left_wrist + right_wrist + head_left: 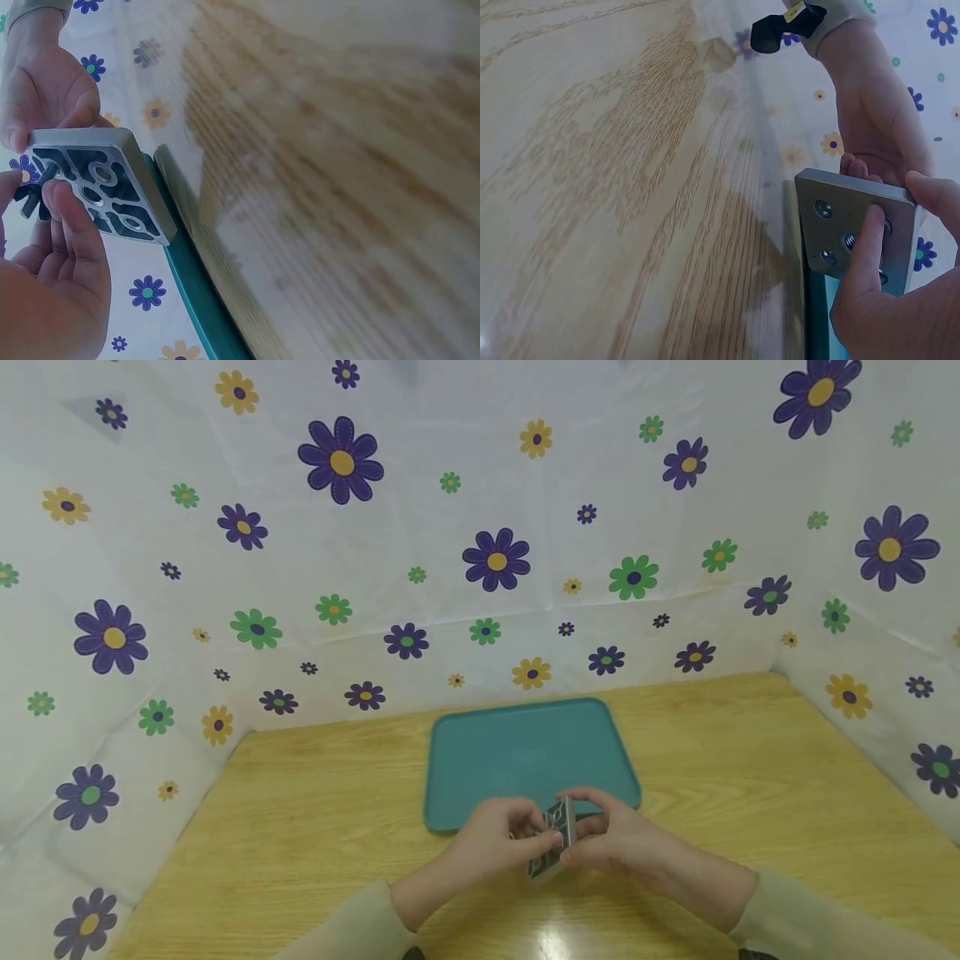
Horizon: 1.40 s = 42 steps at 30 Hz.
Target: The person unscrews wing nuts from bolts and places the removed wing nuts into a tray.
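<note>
A square metal plate is held tilted between both hands, just over the near edge of the tray. My right hand grips it by its edges; in the right wrist view its index finger presses on the flat face, which has several round holes. The ribbed, hollowed back shows in the left wrist view. A threaded bolt sticks out from that back and carries a black wing nut. My left hand pinches the wing nut between thumb and fingers.
A teal tray lies on the wood-grained table, beyond the hands. White cloth printed with flowers stands at the back and both sides. A black wrist device sits at the left sleeve.
</note>
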Each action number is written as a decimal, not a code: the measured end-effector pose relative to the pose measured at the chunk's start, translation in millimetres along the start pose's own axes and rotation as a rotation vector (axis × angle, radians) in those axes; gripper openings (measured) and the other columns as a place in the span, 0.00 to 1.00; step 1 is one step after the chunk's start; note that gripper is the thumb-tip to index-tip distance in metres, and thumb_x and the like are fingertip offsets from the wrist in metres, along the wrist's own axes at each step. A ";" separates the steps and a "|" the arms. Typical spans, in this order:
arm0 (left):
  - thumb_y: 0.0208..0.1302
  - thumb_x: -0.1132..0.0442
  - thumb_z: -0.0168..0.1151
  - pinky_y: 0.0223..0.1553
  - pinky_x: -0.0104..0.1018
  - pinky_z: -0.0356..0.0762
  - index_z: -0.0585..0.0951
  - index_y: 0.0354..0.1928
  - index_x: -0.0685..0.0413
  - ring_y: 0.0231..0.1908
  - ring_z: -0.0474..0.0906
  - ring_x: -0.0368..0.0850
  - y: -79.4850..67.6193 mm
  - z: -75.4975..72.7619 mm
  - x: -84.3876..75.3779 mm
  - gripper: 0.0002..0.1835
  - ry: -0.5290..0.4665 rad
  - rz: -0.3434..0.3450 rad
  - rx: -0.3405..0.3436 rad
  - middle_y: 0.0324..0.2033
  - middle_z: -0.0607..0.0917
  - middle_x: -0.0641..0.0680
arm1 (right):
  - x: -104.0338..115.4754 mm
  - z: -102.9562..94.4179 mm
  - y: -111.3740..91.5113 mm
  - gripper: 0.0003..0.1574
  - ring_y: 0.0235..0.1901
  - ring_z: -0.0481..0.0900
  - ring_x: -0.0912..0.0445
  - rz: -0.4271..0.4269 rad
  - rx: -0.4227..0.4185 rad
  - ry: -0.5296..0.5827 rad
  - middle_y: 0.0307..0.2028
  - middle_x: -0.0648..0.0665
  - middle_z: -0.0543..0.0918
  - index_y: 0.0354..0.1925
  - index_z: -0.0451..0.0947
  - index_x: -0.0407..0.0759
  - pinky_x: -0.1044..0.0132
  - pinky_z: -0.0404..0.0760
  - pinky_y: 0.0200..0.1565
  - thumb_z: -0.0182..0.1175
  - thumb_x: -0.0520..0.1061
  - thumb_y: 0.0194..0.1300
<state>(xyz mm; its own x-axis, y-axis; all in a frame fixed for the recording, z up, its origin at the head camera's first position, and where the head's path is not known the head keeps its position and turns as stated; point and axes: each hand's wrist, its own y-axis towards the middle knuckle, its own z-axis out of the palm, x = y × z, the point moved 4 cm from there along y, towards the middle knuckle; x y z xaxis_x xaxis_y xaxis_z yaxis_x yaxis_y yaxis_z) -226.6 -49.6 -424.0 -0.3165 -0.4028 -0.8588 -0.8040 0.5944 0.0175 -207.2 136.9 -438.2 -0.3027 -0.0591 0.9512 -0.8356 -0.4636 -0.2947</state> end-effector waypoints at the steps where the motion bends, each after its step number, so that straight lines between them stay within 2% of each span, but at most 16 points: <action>1: 0.74 0.56 0.69 0.24 0.25 0.72 0.86 0.34 0.58 0.20 0.74 0.31 0.3 0.0 -0.2 0.13 0.011 -0.001 -0.006 0.23 0.85 0.51 | -0.4 0.2 -0.1 0.59 0.44 0.85 0.54 -0.001 0.000 0.002 0.52 0.37 0.85 0.82 0.50 0.37 0.66 0.81 0.44 0.70 0.35 0.61; 6: 0.76 0.54 0.66 0.22 0.25 0.65 0.84 0.29 0.58 0.17 0.66 0.29 0.5 0.2 -2.0 0.18 0.047 -0.013 -0.022 0.18 0.76 0.43 | -1.1 1.3 -0.5 0.59 0.44 0.86 0.55 -0.004 -0.006 0.007 0.52 0.37 0.86 0.81 0.50 0.37 0.66 0.82 0.44 0.70 0.34 0.61; 17: 0.78 0.54 0.62 0.21 0.26 0.61 0.77 0.21 0.57 0.16 0.60 0.32 0.3 -0.1 -4.0 0.24 0.084 -0.037 -0.033 0.14 0.70 0.43 | -1.1 2.8 1.1 0.58 0.39 0.85 0.58 -0.009 0.005 -0.005 0.48 0.40 0.87 0.81 0.52 0.38 0.69 0.75 0.36 0.70 0.34 0.61; 22: 0.79 0.56 0.59 0.19 0.27 0.59 0.76 0.19 0.55 0.14 0.59 0.33 1.0 1.8 -1.6 0.24 0.057 -0.070 -0.021 0.11 0.69 0.43 | -1.6 3.3 1.5 0.58 0.41 0.87 0.56 -0.021 0.016 -0.014 0.50 0.39 0.87 0.81 0.52 0.37 0.66 0.79 0.40 0.71 0.34 0.60; 25: 0.78 0.58 0.58 0.18 0.27 0.59 0.77 0.20 0.57 0.13 0.59 0.34 0.7 3.1 -1.2 0.23 0.046 -0.079 -0.018 0.11 0.69 0.43 | -1.0 4.0 1.5 0.58 0.44 0.88 0.54 -0.035 0.025 -0.029 0.51 0.38 0.87 0.81 0.52 0.37 0.65 0.81 0.43 0.71 0.34 0.60; 29: 0.79 0.58 0.56 0.17 0.27 0.60 0.81 0.23 0.61 0.13 0.60 0.34 -0.3 3.4 -1.0 0.22 0.030 -0.087 -0.022 0.11 0.69 0.43 | -0.4 4.7 1.1 0.58 0.45 0.87 0.53 -0.038 0.024 -0.041 0.51 0.37 0.86 0.81 0.53 0.37 0.63 0.81 0.45 0.72 0.35 0.61; 35: 0.81 0.49 0.56 0.20 0.28 0.61 0.81 0.28 0.59 0.16 0.62 0.35 -3.4 0.6 0.9 0.25 -0.018 -0.108 -0.027 0.14 0.71 0.44 | -0.4 5.2 0.7 0.57 0.42 0.87 0.55 -0.013 0.001 -0.036 0.49 0.39 0.87 0.81 0.54 0.38 0.66 0.79 0.41 0.72 0.34 0.60; 38: 0.80 0.49 0.59 0.22 0.28 0.67 0.83 0.34 0.59 0.19 0.68 0.36 -5.1 -0.8 2.9 0.21 -0.048 -0.102 -0.014 0.18 0.77 0.47 | 0.1 5.0 0.7 0.58 0.41 0.87 0.56 -0.007 -0.002 -0.019 0.48 0.40 0.87 0.81 0.53 0.38 0.67 0.80 0.40 0.71 0.34 0.60; 42: 0.75 0.54 0.66 0.29 0.28 0.79 0.85 0.47 0.58 0.27 0.78 0.33 -7.6 -1.9 4.2 0.13 -0.034 -0.035 0.013 0.30 0.86 0.53 | 0.6 4.5 0.2 0.57 0.41 0.86 0.56 -0.005 0.005 -0.006 0.48 0.40 0.87 0.81 0.52 0.38 0.67 0.79 0.40 0.71 0.34 0.61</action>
<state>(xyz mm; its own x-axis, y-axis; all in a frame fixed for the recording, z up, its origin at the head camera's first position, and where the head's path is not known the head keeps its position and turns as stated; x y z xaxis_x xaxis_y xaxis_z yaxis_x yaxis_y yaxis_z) -222.8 -57.2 -426.8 -0.2709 -0.4000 -0.8756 -0.8075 0.5896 -0.0195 -205.5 132.8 -437.2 -0.2962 -0.0620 0.9531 -0.8346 -0.4685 -0.2899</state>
